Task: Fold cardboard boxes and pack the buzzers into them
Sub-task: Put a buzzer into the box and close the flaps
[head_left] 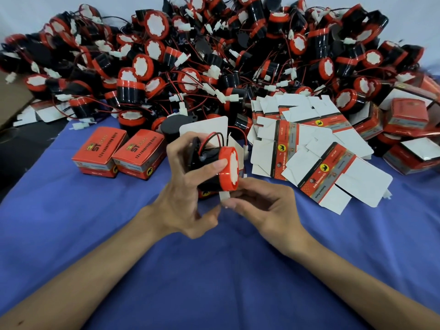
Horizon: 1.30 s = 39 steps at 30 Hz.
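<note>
Red-capped buzzer (212, 178) sits in your left hand (188, 186), fingers curled round its black body and thumb pressed beside the cap (232, 165), its wires (215, 136) trailing off the far end toward the folded box (206, 126) just behind the grip. Your right hand (259, 203) pinches a white flap (225, 196) directly below the cap, probably to steady the carton's mouth for loading; most of the box is hidden by your fingers.

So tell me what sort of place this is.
Probably a small packing workshop: a big heap of identical red-and-black buzzers, a stack of flat unfolded cartons, and two finished red boxes on a blue cloth-covered table.
</note>
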Each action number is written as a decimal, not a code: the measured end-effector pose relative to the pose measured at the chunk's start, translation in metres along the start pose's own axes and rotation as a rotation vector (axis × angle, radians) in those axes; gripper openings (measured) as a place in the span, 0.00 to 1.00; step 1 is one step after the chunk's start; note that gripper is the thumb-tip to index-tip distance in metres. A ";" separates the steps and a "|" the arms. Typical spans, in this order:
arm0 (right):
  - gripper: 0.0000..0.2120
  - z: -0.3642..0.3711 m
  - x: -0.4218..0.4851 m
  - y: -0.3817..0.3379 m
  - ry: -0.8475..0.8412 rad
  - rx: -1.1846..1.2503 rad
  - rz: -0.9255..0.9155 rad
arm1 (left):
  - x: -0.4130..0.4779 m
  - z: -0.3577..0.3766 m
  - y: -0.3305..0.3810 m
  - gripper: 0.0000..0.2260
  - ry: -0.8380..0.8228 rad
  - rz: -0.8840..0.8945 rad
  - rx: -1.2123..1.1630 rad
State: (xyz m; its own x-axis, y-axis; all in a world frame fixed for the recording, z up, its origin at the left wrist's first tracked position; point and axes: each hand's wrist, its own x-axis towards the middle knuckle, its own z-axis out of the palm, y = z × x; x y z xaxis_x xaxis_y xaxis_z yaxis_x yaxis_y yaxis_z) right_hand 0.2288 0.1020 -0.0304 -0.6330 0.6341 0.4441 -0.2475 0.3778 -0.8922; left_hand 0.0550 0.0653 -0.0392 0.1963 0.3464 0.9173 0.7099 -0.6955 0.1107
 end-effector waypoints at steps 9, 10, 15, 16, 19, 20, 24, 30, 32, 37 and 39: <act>0.20 0.000 0.003 -0.004 0.077 0.130 0.179 | -0.003 0.009 -0.008 0.25 -0.002 0.062 0.117; 0.19 -0.001 0.002 -0.004 0.074 0.070 0.161 | -0.004 0.009 -0.009 0.23 0.000 0.053 0.099; 0.12 -0.001 -0.003 -0.003 0.001 -0.167 0.044 | -0.008 0.009 -0.011 0.21 -0.006 -0.025 0.017; 0.11 -0.003 -0.001 -0.002 -0.020 -0.198 0.001 | -0.008 0.008 -0.012 0.21 0.011 -0.044 0.016; 0.09 -0.009 0.008 0.001 -0.031 -0.370 -0.215 | -0.008 0.006 -0.010 0.19 0.083 -0.097 0.033; 0.12 -0.012 0.014 0.002 -0.008 -0.440 -0.292 | -0.007 0.005 -0.008 0.19 0.105 -0.122 0.041; 0.29 -0.019 0.044 -0.003 -0.119 -0.662 -0.582 | 0.000 0.005 0.004 0.18 0.172 -0.197 0.027; 0.31 -0.006 0.078 -0.022 -0.475 -0.871 -0.659 | -0.004 -0.005 0.005 0.21 0.136 -0.361 -0.102; 0.29 -0.003 0.077 -0.024 -0.468 -0.882 -0.609 | -0.004 -0.006 0.002 0.23 0.165 -0.391 -0.150; 0.23 -0.006 0.077 -0.025 -0.453 -0.924 -0.572 | 0.001 0.002 -0.003 0.29 0.214 -0.374 -0.327; 0.23 -0.011 0.081 -0.026 -0.414 -0.912 -0.536 | 0.001 0.000 -0.007 0.30 0.257 -0.425 -0.248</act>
State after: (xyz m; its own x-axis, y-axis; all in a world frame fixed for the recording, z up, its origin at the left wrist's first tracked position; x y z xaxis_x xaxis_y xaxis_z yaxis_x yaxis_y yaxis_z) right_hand 0.1920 0.1503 0.0296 -0.8423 0.0349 0.5380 -0.0405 0.9910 -0.1277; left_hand 0.0499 0.0705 -0.0390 -0.2661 0.4859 0.8326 0.5040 -0.6661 0.5498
